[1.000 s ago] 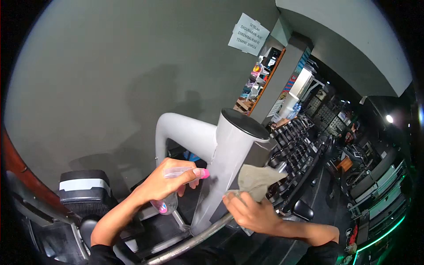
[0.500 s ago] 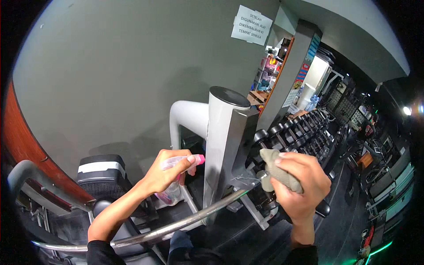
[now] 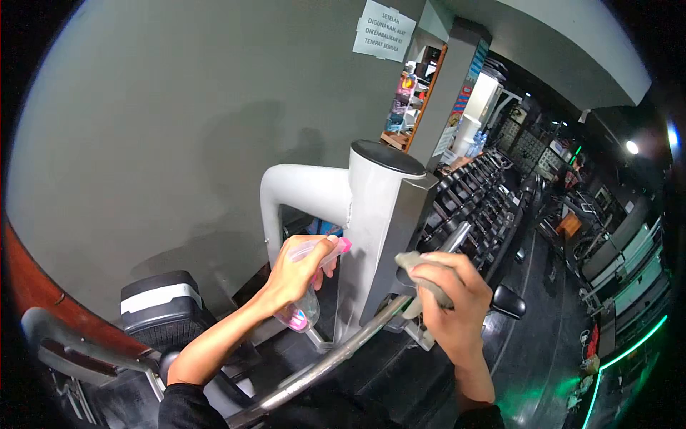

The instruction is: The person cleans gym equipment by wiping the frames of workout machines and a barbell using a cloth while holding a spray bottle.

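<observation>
My left hand (image 3: 294, 275) is closed around the neck of a clear spray bottle (image 3: 306, 309) with a pink nozzle, which points right toward the white machine post (image 3: 371, 214). A crumpled grey-green cloth (image 3: 436, 280) is gripped in my right hand (image 3: 457, 307). The cloth is at the curved metal bar (image 3: 336, 361) in front of the post; whether it wraps fully round the bar is hidden by my fingers. Beyond my right hand, the bar's upper end (image 3: 456, 236) shows shiny metal.
A rack of dumbbells (image 3: 471, 204) runs back on the right. A black padded seat (image 3: 163, 307) with a white band stands at the lower left. A paper sign (image 3: 384, 30) hangs on the grey wall. Further right are more machines and a green light strip (image 3: 629, 343).
My view has shifted and come closer to the post. The cloth has gone from above the bar's end to lower left along the bar, and the bar's angle in view is steeper.
</observation>
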{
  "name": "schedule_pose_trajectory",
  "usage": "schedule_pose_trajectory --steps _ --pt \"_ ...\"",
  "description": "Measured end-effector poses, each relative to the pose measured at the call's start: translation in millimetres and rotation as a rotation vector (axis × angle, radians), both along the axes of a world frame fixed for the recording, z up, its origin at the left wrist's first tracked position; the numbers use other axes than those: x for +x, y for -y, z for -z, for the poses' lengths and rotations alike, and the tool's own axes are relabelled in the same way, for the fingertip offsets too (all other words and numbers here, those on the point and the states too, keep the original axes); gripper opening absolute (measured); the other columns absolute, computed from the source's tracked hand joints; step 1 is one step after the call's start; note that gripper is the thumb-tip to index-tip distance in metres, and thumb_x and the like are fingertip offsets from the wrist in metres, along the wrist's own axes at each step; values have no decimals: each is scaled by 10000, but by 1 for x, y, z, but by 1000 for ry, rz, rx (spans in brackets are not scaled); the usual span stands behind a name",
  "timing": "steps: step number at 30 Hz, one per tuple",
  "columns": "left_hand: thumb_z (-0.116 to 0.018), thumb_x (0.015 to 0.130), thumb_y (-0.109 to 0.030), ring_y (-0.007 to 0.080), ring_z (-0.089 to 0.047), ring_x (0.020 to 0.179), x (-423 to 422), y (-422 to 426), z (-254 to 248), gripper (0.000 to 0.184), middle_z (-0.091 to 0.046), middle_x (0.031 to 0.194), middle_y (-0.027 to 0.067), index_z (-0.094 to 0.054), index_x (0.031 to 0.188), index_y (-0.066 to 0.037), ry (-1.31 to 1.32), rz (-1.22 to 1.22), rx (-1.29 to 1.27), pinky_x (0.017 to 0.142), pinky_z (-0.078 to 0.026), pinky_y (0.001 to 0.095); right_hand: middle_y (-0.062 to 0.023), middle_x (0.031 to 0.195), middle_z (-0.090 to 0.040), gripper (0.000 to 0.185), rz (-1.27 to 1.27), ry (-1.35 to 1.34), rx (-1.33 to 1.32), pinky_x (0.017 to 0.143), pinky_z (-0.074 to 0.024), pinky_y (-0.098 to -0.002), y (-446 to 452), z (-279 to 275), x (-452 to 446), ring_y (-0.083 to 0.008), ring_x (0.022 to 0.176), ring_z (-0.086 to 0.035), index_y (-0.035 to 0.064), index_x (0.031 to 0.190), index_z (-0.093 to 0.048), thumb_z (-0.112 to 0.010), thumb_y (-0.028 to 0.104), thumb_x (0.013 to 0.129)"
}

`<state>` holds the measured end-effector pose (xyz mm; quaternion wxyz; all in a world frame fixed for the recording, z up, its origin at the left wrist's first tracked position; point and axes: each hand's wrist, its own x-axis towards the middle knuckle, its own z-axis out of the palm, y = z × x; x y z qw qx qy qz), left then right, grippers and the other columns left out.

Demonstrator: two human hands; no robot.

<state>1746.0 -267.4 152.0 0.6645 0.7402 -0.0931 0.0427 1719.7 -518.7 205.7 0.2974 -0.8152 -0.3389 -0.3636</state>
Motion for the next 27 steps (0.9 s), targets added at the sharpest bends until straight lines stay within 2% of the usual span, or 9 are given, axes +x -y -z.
schedule_pose_trajectory --steps 4,9,13,14,16,18,20,23,27 --pt "-497 983 -401 136 -549 458 3 -13 4 477 -622 650 72 -665 778 -4 36 45 -69 477 -407 284 -65 1084 -653 345 140 203 -55 742 -543 -370 -24 -12 6 -294 866 -640 171 1031 -725 -731 33 715" --pt "-482 1010 -354 119 -591 576 4 -30 12 432 -642 760 58 -673 915 21 -11 100 -217 462 -445 252 -98 1267 -572 496 308 140 -363 941 -504 -376 -67 -1 26 -298 1119 -558 115 1218 -651 -748 118 732" --pt "-487 1015 -337 126 -609 634 5 -43 27 412 -640 784 60 -670 918 19 -23 186 -267 459 -461 248 -75 1327 -556 479 434 165 -585 914 -537 -323 -75 26 20 -269 1185 -540 71 1252 -633 -695 155 784" --pt "-483 984 -432 161 -555 469 4 -40 27 513 -653 739 111 -655 840 29 -4 118 -262 427 -436 276 -65 1339 -555 462 463 223 -728 871 -552 -286 -73 38 20 -245 1206 -532 66 1255 -635 -661 162 803" --pt "-481 984 -432 163 -553 463 4 -42 29 514 -653 738 114 -652 838 30 -12 117 -271 427 -433 277 -33 1322 -571 414 513 352 -970 728 -578 -218 -71 63 20 -180 1212 -524 74 1228 -659 -585 169 832" --pt "-483 1009 -335 145 -594 603 2 -52 31 420 -646 792 78 -655 878 25 -72 172 -321 473 -457 266 -33 1327 -571 451 397 217 -1003 748 -578 -232 -65 98 23 -196 1192 -533 62 1237 -648 -602 137 795" --pt "-483 1009 -337 145 -588 587 2 -58 35 422 -646 786 82 -654 876 25 -82 178 -326 472 -454 264 -24 1316 -577 510 250 60 -1035 792 -574 -268 -60 118 28 -218 1156 -547 87 1257 -643 -628 87 746" --pt "-485 1008 -345 145 -568 532 -1 -62 41 433 -647 766 92 -651 853 24 -79 169 -341 471 -446 261 1 1143 -603 410 100 87 -819 720 -573 -221 -66 75 34 -190 1161 -537 104 1212 -659 -627 155 807" --pt "-487 1007 -348 141 -556 506 -5 -69 44 439 -649 760 93 -647 827 19 -85 163 -356 472 -440 256 18 1196 -595 404 254 264 -577 710 -576 -237 -83 18 57 -190 1152 -537 134 1209 -661 -645 165 807"
